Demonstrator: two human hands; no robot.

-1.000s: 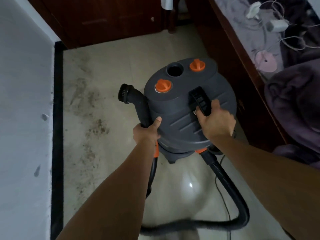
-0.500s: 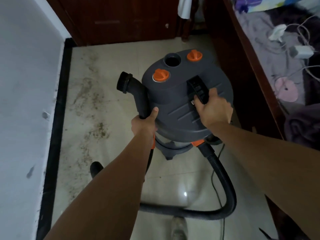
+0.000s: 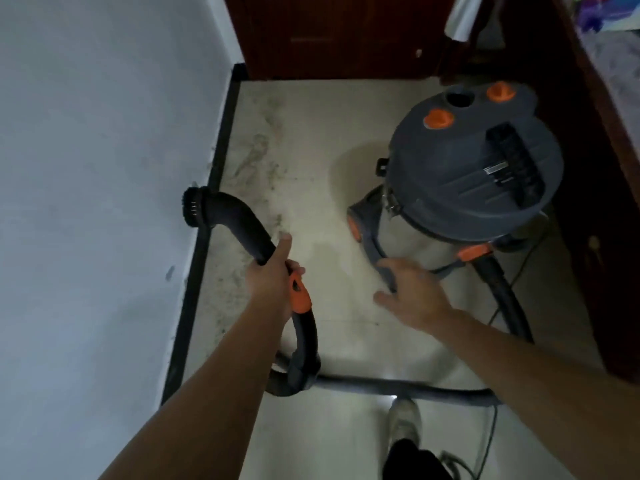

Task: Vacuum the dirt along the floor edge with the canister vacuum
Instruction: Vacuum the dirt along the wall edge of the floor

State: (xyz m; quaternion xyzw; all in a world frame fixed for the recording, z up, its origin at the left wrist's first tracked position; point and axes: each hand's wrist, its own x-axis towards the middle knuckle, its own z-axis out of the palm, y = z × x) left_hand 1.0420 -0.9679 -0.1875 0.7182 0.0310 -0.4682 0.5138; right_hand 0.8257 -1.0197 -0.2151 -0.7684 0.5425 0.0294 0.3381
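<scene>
Near wall point(image 3: 86, 168), L hand point(image 3: 270, 276) grips wand point(image 3: 239, 220); R hand point(image 3: 415, 296) splayed.

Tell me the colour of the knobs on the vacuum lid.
The knobs are orange; head view shows them best.

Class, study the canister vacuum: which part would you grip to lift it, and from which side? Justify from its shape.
Grip the black handle on top of the canister vacuum, reaching down from above. It is a raised bar across the domed lid, facing up and uncovered; the left hand holds the hose, the right hand is free.
</scene>
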